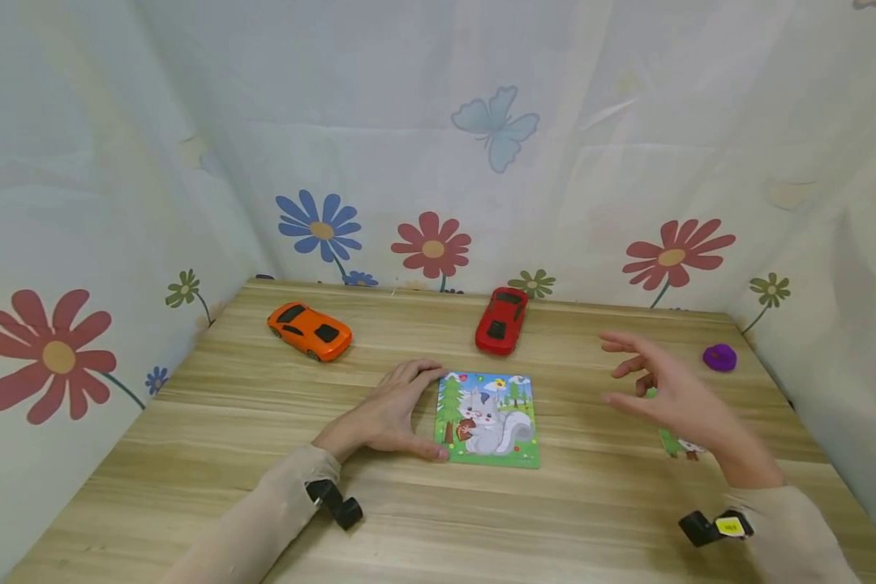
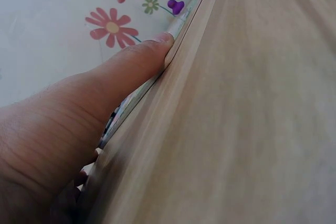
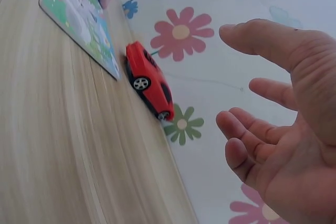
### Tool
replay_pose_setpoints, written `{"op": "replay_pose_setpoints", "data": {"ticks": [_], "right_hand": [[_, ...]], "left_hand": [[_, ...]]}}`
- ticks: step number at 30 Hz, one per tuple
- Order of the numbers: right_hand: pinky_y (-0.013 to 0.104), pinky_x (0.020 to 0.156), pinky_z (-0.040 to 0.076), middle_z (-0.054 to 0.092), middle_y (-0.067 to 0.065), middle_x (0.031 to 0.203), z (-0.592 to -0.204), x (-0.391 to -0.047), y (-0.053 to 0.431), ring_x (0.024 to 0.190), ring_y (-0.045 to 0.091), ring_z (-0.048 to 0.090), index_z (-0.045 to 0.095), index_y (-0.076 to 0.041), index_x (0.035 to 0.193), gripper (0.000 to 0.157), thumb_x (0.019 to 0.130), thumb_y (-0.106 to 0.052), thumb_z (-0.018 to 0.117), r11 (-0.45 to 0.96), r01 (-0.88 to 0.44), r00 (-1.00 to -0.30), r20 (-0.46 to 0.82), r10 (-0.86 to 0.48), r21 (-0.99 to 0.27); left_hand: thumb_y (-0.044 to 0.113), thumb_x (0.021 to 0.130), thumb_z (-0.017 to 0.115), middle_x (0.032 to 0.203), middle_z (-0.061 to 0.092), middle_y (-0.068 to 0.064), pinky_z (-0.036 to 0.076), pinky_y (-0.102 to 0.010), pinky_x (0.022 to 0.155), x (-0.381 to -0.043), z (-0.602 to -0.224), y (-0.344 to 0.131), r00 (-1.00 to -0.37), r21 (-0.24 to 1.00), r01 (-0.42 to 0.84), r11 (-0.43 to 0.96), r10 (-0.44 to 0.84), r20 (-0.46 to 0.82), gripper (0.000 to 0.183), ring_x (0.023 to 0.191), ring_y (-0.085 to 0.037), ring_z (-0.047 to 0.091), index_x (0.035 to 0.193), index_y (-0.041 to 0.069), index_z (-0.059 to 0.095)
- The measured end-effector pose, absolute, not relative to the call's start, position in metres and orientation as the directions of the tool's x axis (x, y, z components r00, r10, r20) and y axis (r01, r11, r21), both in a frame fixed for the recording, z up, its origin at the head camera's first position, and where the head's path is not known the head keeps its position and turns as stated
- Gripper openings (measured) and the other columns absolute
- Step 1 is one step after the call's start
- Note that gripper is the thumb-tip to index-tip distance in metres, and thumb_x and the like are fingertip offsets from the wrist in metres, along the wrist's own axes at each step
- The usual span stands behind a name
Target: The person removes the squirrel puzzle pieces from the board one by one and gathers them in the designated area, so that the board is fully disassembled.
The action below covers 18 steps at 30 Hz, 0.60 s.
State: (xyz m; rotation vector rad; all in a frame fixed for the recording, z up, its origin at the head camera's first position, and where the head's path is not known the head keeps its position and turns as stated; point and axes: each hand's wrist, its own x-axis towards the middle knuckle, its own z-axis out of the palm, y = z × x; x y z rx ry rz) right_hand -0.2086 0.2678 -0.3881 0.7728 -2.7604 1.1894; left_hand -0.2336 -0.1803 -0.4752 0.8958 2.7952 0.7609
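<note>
A flat picture board (image 1: 487, 422) showing a grey squirrel with an acorn lies in the middle of the wooden table. My left hand (image 1: 385, 415) rests at its left side, fingertips at the top left corner and the straight thumb at the bottom left corner. In the left wrist view that thumb (image 2: 131, 64) touches the board's edge. My right hand (image 1: 677, 405) is raised above the table to the board's right, fingers loosely bent and holding nothing. Beneath it lies a green picture piece (image 1: 672, 444), mostly hidden by the hand.
An orange toy car (image 1: 310, 331) stands at the back left, and a red toy car (image 1: 501, 321) behind the board. A small purple object (image 1: 719, 358) sits near the table's right edge. Flower-printed cloth (image 1: 555, 186) encloses the back and sides.
</note>
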Motion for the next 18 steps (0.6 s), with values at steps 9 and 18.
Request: {"op": "replay_pose_setpoints", "data": {"ticks": [9,18], "right_hand": [[0.026,0.084,0.058,0.061,0.014,0.154,-0.382,-0.217,0.234,0.112,0.023,0.065,0.047,-0.019,0.167,0.078,0.100,-0.016,0.086,0.528,-0.441,-0.873,0.210,-0.439,-0.726],[0.027,0.083,0.058,0.062,0.016,0.151,-0.383,-0.220,0.206,0.113,0.036,0.065,0.048,-0.015,0.166,0.076,0.100,-0.017,0.086,0.471,-0.433,-0.859,0.194,-0.473,-0.768]], "left_hand": [[0.084,0.071,0.089,0.178,0.030,-0.006,0.026,-0.060,0.134,-0.234,-0.476,-0.181,-0.822,0.492,0.517,0.701,0.566,0.058,0.135,0.163,-0.029,0.029,0.175,0.018,0.034],[0.084,0.072,0.088,0.178,0.030,-0.007,0.025,-0.059,0.134,-0.235,-0.478,-0.180,-0.822,0.484,0.516,0.707,0.568,0.047,0.135,0.163,-0.030,0.028,0.175,0.017,0.034]]}}
